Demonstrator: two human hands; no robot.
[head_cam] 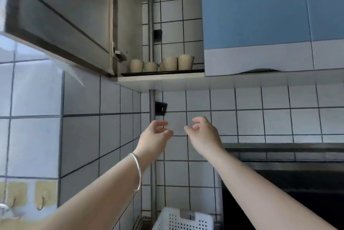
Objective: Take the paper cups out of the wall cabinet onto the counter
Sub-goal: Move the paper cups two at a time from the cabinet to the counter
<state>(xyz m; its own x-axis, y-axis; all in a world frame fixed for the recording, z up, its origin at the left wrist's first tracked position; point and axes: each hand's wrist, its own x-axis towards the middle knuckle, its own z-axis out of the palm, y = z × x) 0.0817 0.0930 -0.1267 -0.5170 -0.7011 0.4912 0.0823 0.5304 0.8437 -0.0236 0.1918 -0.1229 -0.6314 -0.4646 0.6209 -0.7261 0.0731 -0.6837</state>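
Paper cups point(162, 63) sit in a close cluster on the dark tray point(163, 72) at the bottom of the open wall cabinet point(128, 25), at twelve o'clock above your left hand point(155, 135) and right hand point(202, 135), both loosely curled and holding nothing. Grab one carelessly and its touching neighbours could tip off the shelf edge. You have free room below, but the swung-out door point(59, 23) at ten o'clock and the blue cabinet point(251, 10) at two o'clock narrow your way in.
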